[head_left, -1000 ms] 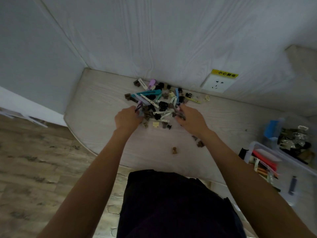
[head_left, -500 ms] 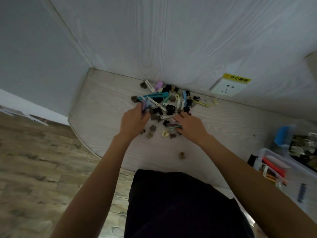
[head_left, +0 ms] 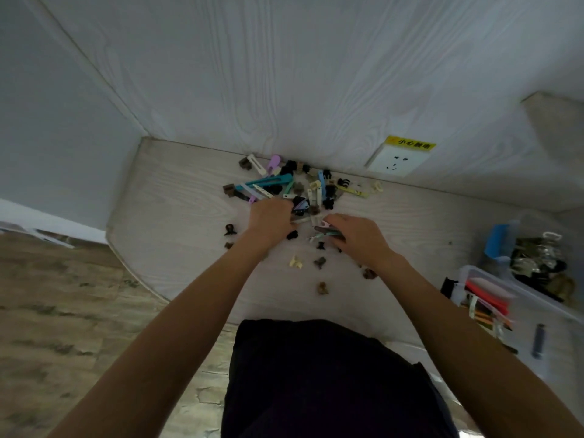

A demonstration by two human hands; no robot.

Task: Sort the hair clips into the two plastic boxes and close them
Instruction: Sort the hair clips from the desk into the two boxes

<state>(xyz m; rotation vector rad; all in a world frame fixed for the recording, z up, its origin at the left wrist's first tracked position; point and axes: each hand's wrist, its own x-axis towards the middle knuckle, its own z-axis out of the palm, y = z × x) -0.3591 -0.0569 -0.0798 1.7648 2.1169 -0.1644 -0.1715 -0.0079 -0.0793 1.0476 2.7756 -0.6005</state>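
Observation:
A pile of hair clips lies on the pale wooden desk against the back wall: long flat clips in teal, white, purple and blue, mixed with small brown and black claw clips. My left hand grips a bunch of long clips at the pile's near edge. My right hand grips several long clips, their ends poking out to the left. Loose small claw clips lie scattered near both wrists. Two clear plastic boxes sit at the right: the nearer box with long clips, the farther box with claw clips.
A wall socket with a yellow label sits just right of the pile. A dark pen-like item lies on the desk by the nearer box. The desk's curved front edge runs below my arms, with wood-pattern floor to the left.
Both hands have gathered long clips out of the pile, and more small claw clips now lie scattered on the desk toward me. The view has shifted slightly.

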